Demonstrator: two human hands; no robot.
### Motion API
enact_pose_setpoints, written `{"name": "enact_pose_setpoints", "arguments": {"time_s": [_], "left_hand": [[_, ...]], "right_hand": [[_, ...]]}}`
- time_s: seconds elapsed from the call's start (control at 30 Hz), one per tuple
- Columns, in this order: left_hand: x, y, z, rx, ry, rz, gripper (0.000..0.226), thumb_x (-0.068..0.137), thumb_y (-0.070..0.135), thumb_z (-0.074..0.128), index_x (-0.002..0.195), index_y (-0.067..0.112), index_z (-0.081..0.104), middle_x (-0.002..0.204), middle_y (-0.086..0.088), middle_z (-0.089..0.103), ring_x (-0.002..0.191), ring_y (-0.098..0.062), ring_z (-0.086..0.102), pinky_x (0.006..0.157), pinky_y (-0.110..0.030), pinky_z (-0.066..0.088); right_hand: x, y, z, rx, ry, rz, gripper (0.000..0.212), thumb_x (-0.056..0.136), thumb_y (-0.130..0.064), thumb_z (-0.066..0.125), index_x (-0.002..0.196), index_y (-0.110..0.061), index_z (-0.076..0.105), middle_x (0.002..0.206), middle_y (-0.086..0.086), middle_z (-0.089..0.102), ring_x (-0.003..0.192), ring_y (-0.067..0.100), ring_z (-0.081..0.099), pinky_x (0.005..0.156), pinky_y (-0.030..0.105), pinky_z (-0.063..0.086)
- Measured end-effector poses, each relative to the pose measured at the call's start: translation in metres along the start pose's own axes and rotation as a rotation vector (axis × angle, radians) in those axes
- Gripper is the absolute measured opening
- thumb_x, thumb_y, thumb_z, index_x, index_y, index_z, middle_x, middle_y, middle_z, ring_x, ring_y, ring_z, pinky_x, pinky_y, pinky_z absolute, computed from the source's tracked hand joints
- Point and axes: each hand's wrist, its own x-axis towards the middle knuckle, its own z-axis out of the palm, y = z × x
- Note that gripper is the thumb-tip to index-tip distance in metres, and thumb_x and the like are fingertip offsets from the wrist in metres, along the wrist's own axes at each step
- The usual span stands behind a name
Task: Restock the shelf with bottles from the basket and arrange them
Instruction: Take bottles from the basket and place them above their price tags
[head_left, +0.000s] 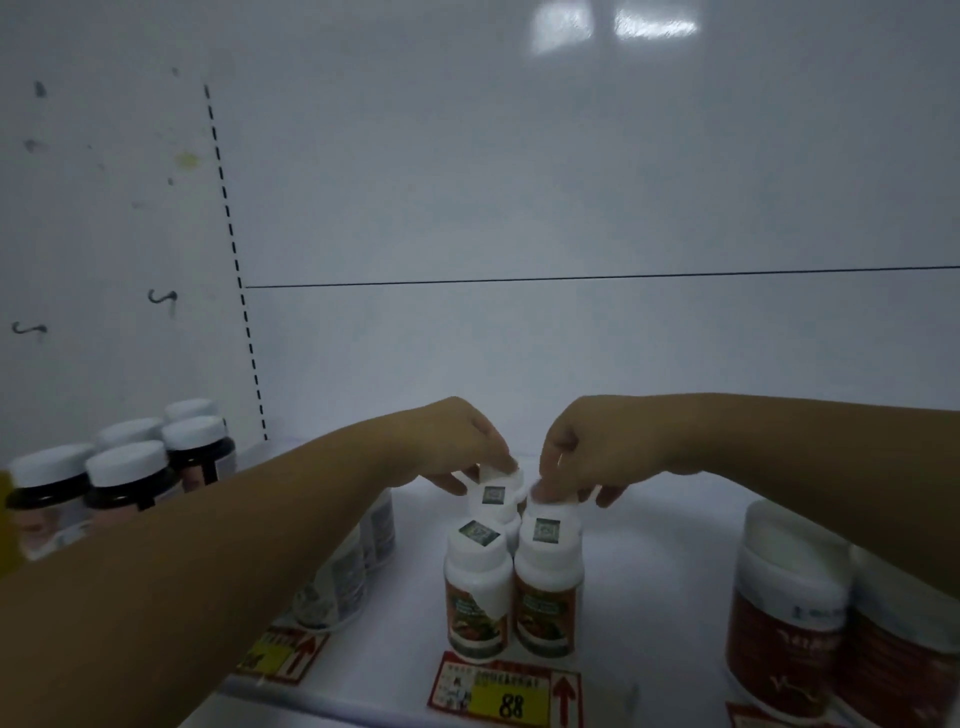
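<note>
Found the small bottles (475, 597) clustered upright on the shelf (660, 597) just behind the yellow price tag (511, 701), standing close enough to touch. Saw the left hand (457, 441) curled over the rear bottle (493, 496), farthest behind the tag, with fingertips pinching its white cap. Saw the right hand (597, 447) pinching the cap of the right bottle (548, 587), just behind the tag's right end. Judged them light, stiff plastic, smooth-sided and, being tall for their base, easy to tip when nudged. Reckoned the cap the handiest hold in so tight a cluster, though a grip round the labelled body would steady better. Noted bigger red jars (784, 623) well right of the tag and dark jars (130, 478) far left of it.
</note>
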Motion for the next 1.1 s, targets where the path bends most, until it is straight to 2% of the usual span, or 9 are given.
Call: {"name": "enact_pose_setpoints", "arguments": {"time_s": [0.1, 0.17, 0.3, 0.5, 0.7, 0.8, 0.9, 1.0, 1.1], "left_hand": [[-0.009, 0.011, -0.004, 0.334, 0.082, 0.092, 0.046, 0.091, 0.043, 0.052, 0.124, 0.011, 0.059, 0.131, -0.007, 0.057, 0.122, -0.024, 0.052, 0.098, -0.035, 0.042], [-0.022, 0.017, -0.010, 0.651, 0.117, 0.148, 0.065, 0.093, 0.053, 0.040, 0.143, 0.012, 0.035, 0.153, -0.006, 0.033, 0.140, -0.023, 0.030, 0.113, -0.036, 0.025], [-0.052, 0.030, -0.035, 0.935, 0.158, 0.144, 0.076, 0.093, 0.057, 0.028, 0.150, 0.010, 0.012, 0.160, -0.007, 0.009, 0.148, -0.022, 0.001, 0.120, -0.044, 0.010], [-0.102, 0.046, -0.041, 0.866, 0.225, 0.176, 0.078, 0.092, 0.061, 0.022, 0.151, 0.013, 0.003, 0.160, -0.006, -0.002, 0.148, -0.021, -0.005, 0.120, -0.047, 0.005], [-0.138, 0.048, 0.003, 0.724, 0.175, 0.328, 0.075, 0.092, 0.059, 0.026, 0.151, 0.017, 0.007, 0.160, -0.004, 0.005, 0.148, -0.018, 0.003, 0.118, -0.038, 0.006], [-0.160, 0.052, 0.047, 0.628, 0.254, 0.524, 0.059, 0.094, 0.052, 0.036, 0.144, 0.020, 0.035, 0.151, -0.003, 0.036, 0.137, -0.022, 0.035, 0.111, -0.036, 0.027], [-0.188, 0.047, 0.100, 0.452, 0.308, 0.770, 0.044, 0.086, 0.049, 0.039, 0.103, 0.022, 0.068, 0.102, -0.003, 0.071, 0.092, -0.020, 0.063, 0.082, -0.034, 0.050], [-0.206, 0.028, 0.164, 0.600, 0.121, 0.874, 0.043, 0.083, 0.049, 0.036, 0.080, 0.020, 0.067, 0.077, 0.000, 0.068, 0.071, -0.019, 0.060, 0.061, -0.029, 0.044], [-0.206, 0.004, 0.225, 0.714, -0.075, 0.777, 0.034, 0.091, 0.040, 0.042, 0.080, 0.017, 0.065, 0.077, -0.002, 0.065, 0.068, -0.017, 0.055, 0.057, -0.026, 0.035]], "right_hand": [[-0.004, 0.006, -0.010, -0.540, 0.304, -0.054, 0.059, 0.090, -0.054, 0.046, 0.135, -0.017, 0.045, 0.140, 0.005, 0.048, 0.129, 0.022, 0.044, 0.104, 0.034, 0.038], [-0.011, 0.011, -0.020, -0.814, 0.401, -0.129, 0.065, 0.092, -0.056, 0.038, 0.145, -0.019, 0.031, 0.155, 0.007, 0.028, 0.144, 0.024, 0.020, 0.117, 0.039, 0.021], [-0.038, 0.009, -0.040, -0.761, 0.411, -0.078, 0.072, 0.092, -0.059, 0.034, 0.150, -0.022, 0.014, 0.161, 0.004, 0.003, 0.148, 0.019, -0.005, 0.120, 0.040, 0.004], [-0.096, -0.008, -0.019, -0.784, 0.438, -0.056, 0.074, 0.092, -0.061, 0.030, 0.151, -0.023, 0.006, 0.161, 0.003, -0.004, 0.147, 0.019, -0.011, 0.120, 0.041, -0.001], [-0.177, -0.013, 0.018, -0.771, 0.411, -0.037, 0.072, 0.093, -0.057, 0.034, 0.151, -0.022, 0.010, 0.161, 0.002, 0.000, 0.148, 0.016, -0.007, 0.120, 0.038, 0.001], [-0.217, -0.007, 0.042, -0.679, 0.429, -0.013, 0.063, 0.093, -0.054, 0.038, 0.146, -0.022, 0.027, 0.157, 0.001, 0.024, 0.145, 0.018, 0.020, 0.115, 0.036, 0.023], [-0.258, 0.009, 0.082, -0.696, 0.467, -0.055, 0.037, 0.091, -0.050, 0.042, 0.111, -0.023, 0.059, 0.106, 0.003, 0.068, 0.090, 0.023, 0.060, 0.074, 0.030, 0.042], [-0.286, 0.040, 0.133, -0.780, 0.267, -0.086, 0.034, 0.092, -0.047, 0.041, 0.096, -0.022, 0.062, 0.080, 0.005, 0.069, 0.073, 0.027, 0.062, 0.066, 0.032, 0.047], [-0.296, 0.090, 0.175, -0.707, 0.130, 0.029, 0.031, 0.094, -0.041, 0.040, 0.097, -0.020, 0.062, 0.087, 0.004, 0.068, 0.077, 0.026, 0.062, 0.062, 0.030, 0.042]]}}
